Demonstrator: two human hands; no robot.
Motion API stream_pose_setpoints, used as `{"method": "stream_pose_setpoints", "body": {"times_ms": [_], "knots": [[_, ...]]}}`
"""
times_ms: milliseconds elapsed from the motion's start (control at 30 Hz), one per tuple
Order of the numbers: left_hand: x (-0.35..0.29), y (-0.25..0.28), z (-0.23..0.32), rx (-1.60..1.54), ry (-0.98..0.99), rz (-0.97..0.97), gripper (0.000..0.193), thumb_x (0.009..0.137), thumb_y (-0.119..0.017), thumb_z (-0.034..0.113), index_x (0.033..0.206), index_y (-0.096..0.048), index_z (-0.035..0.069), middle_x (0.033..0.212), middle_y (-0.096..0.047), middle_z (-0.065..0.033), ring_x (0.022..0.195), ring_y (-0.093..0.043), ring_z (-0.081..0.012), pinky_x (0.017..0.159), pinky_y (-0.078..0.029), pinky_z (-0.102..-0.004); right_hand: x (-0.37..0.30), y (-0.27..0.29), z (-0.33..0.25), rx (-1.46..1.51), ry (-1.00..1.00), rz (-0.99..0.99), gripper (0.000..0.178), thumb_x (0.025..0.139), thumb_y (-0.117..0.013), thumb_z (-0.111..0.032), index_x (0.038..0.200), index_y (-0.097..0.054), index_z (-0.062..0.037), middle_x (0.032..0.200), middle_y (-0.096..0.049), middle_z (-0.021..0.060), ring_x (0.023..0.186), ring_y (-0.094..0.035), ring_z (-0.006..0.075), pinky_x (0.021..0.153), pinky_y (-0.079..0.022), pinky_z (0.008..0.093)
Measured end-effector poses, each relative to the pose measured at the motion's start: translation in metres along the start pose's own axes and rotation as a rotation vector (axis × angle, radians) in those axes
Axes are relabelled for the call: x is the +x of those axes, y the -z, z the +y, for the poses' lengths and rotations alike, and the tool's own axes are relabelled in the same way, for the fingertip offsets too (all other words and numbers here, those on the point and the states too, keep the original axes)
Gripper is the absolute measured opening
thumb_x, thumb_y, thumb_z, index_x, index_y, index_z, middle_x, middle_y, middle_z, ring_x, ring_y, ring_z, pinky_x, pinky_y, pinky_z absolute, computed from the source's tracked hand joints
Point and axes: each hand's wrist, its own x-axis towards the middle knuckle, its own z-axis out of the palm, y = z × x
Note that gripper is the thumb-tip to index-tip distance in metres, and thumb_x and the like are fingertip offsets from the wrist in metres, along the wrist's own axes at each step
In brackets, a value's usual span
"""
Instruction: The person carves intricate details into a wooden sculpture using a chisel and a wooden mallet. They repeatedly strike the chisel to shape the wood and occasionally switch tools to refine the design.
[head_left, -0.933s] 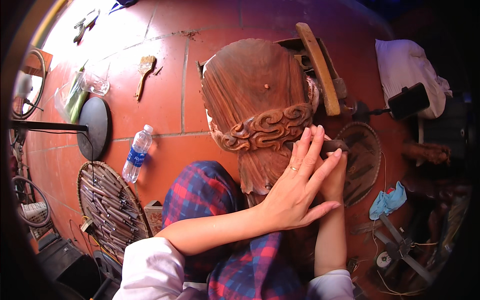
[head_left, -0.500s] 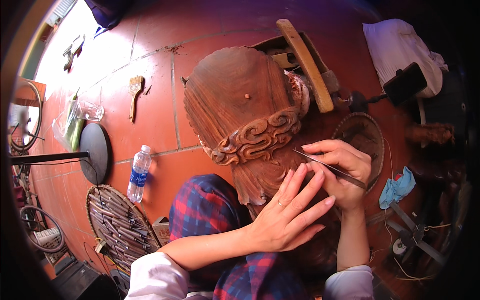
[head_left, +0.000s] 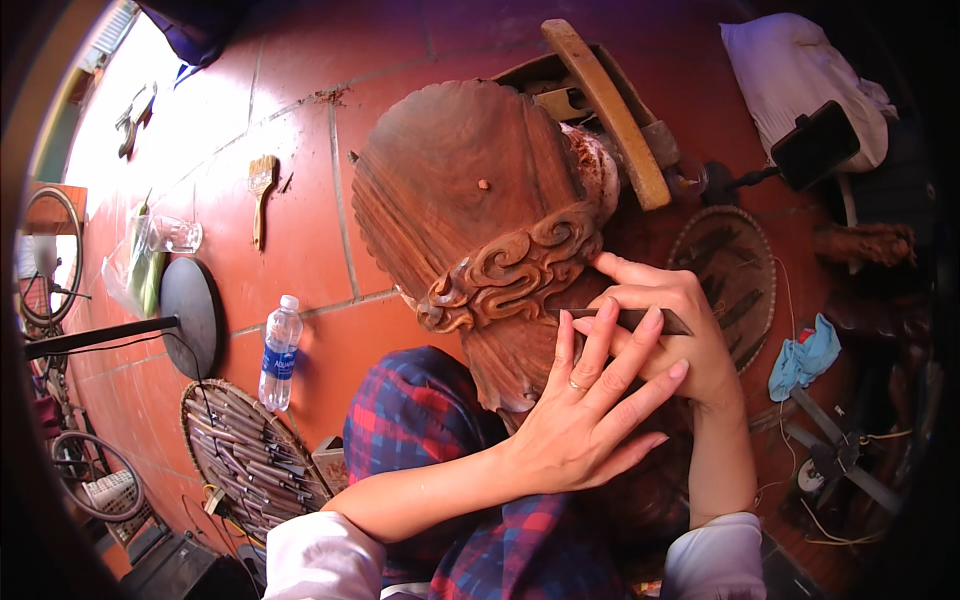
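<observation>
I have the carved wooden piece [head_left: 450, 170] at the centre of the frame, its scroll band [head_left: 510, 265] crossing it just above the hands. Right of centre, the right hand [head_left: 705, 350] has its fingers closed around a thin dark blade [head_left: 676, 324]. The left hand [head_left: 580, 430] grasps nothing: its fingers are spread, with the tips lying over the blade.

My worry is those left fingertips. Laid flat near a thin edge, they could be grazed if the blade skids on the smooth wood. A sideways slip could also nick the raised scrolls, since the tip lies so close beneath them. I can't tell whether it touches the wood.

Half a second ago the blade slanted steeply, pointing up and left; now it lies nearly level, and the right hand reaches up to the band's right end.
</observation>
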Motion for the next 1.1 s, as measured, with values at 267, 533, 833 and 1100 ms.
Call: {"method": "stream_pose_setpoints", "body": {"times_ms": [267,533,833,1100], "knots": [[0.007,-0.006,-0.009,-0.033,-0.038,0.068,0.077,0.075,-0.080,0.023,0.140,-0.044,0.005,0.151,-0.018,-0.0371,0.140,-0.010,-0.0579,0.113,-0.018,-0.0575,0.011,-0.007,-0.008,-0.042,0.172,0.104,0.025,0.072,-0.066,-0.015,0.090,-0.067,0.0018,0.084,-0.063,0.0202,0.070,-0.063,0.0338,0.062,-0.051,0.0356],[0.005,-0.002,-0.009,-0.111,-0.014,0.107,0.082,0.075,-0.081,0.023,0.143,-0.038,0.007,0.146,-0.010,-0.0465,0.137,-0.012,-0.0619,0.111,-0.020,-0.0614,0.008,-0.008,-0.023,-0.031,0.020,0.101,0.021,0.076,-0.063,-0.012,0.092,-0.062,0.0015,0.099,-0.064,0.0272,0.077,-0.063,0.0430,0.063,-0.053,0.0406],[0.007,-0.004,-0.010,-0.083,-0.029,0.140,0.082,0.075,-0.080,0.022,0.144,-0.038,0.007,0.148,-0.008,-0.0447,0.138,-0.010,-0.0616,0.111,-0.020,-0.0609,0.012,-0.009,-0.031,0.022,-0.058,0.079,0.016,0.076,-0.064,-0.006,0.088,-0.061,0.0023,0.080,-0.060,0.0182,0.065,-0.061,0.0359,0.055,-0.048,0.0368],[0.006,0.000,-0.003,-0.165,-0.004,0.084,0.082,0.077,-0.078,0.021,0.145,-0.035,0.007,0.150,-0.009,-0.0405,0.139,-0.011,-0.0593,0.112,-0.022,-0.0578,-0.004,-0.013,-0.021,-0.030,-0.052,0.153,0.024,0.078,-0.063,-0.002,0.099,-0.064,0.0084,0.098,-0.068,0.0227,0.087,-0.069,0.0327,0.074,-0.053,0.0341]]}}
